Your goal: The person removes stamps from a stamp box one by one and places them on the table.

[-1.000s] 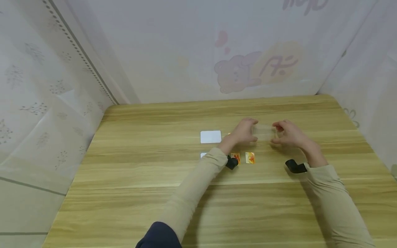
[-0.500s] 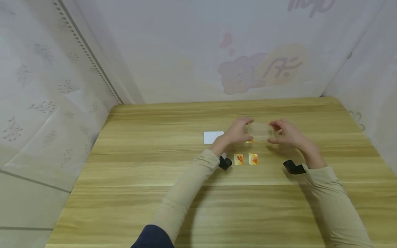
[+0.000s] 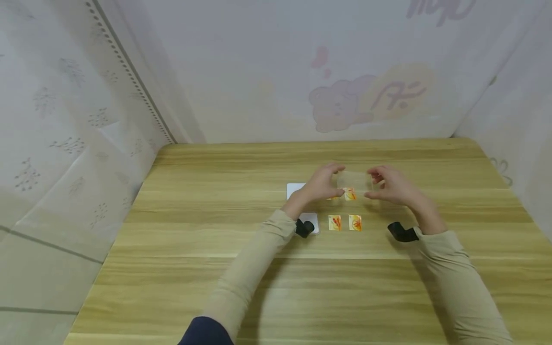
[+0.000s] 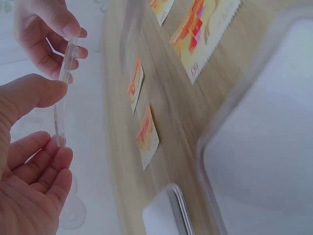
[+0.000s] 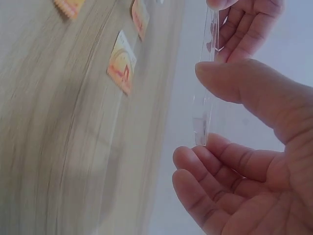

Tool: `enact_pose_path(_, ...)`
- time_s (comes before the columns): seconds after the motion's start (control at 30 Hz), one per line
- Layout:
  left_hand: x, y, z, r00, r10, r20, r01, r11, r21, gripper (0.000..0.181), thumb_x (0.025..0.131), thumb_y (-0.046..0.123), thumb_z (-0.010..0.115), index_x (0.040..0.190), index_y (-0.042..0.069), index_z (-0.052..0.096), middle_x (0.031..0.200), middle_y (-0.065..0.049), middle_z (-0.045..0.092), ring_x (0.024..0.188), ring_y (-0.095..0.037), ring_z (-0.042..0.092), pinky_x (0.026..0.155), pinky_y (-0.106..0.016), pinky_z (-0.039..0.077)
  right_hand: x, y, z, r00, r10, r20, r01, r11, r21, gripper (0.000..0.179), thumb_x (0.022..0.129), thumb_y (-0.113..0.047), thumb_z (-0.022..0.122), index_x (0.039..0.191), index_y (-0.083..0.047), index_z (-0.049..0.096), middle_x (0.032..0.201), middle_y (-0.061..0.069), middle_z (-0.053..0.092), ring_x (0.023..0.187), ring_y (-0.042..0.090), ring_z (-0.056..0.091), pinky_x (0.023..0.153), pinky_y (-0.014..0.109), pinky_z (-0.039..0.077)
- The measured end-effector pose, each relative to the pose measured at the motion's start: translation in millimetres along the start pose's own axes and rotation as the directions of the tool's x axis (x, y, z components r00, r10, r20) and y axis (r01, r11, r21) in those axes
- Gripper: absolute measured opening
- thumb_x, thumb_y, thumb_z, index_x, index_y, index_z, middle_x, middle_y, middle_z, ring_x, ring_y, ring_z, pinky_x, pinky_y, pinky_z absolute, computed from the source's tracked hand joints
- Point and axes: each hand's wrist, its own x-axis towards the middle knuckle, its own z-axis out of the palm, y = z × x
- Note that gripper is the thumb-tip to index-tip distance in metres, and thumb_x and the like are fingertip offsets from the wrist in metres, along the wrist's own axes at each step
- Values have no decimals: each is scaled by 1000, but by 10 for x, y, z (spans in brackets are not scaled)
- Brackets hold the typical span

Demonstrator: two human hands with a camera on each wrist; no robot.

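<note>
My left hand point(image 3: 321, 184) and right hand point(image 3: 392, 187) hold a thin clear plastic case point(image 3: 354, 180) between them, raised over the far part of the table. In the left wrist view the case point(image 4: 60, 120) is seen edge-on, with my left thumb on one face and fingertips at its lower end. The right wrist view shows my right thumb and fingers pinching the other end of the case point(image 5: 200, 122). Several orange and yellow stamps with toothed edges lie flat below: two nearer stamps point(image 3: 355, 223) and two farther stamps point(image 3: 350, 193), one partly behind my left hand.
Left of the stamps lie two white rectangular flat pieces: a farther white piece point(image 3: 294, 189), half covered by my left hand, and a nearer white piece point(image 3: 311, 220) under the left wrist camera. The wooden table point(image 3: 172, 230) meets a white curtain point(image 3: 241, 96) behind.
Both hands have shifted slightly left with the clear case, partly because the head view has turned. The farther stamps have come into sight beneath the case.
</note>
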Motion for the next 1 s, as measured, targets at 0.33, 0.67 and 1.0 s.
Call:
enact_pose_path(0.33, -116, -75, -95, 1000, -6, -5, 6, 1000, 0, 67, 78, 8, 74, 136, -3, 42, 138, -14, 45, 122, -26, 46, 99, -28, 39, 92, -86, 83, 1000, -25, 2, 25, 999, 34, 59, 76, -10, 76, 122, 15, 48, 112, 30, 53, 98, 38, 53, 80, 48, 49)
enact_pose_path(0.67, -277, -190, -220, 998, -34, -44, 34, 999, -9, 66, 77, 8, 73, 135, -5, 43, 134, -15, 48, 120, -27, 45, 100, -33, 39, 243, -205, 171, 999, -43, 24, 42, 998, 46, 60, 77, -12, 75, 123, 13, 48, 111, 27, 54, 99, 36, 53, 81, 46, 49)
enact_pose_path(1.0, -442, -318, -333, 995, -4, -96, 3, 1000, -12, 63, 78, 7, 73, 132, -7, 45, 131, -18, 50, 117, -30, 48, 98, -36, 40, 369, -360, 262, 997, -72, 31, 70, 995, 76, 61, 76, -12, 76, 123, 15, 48, 115, 29, 52, 99, 37, 54, 82, 47, 49)
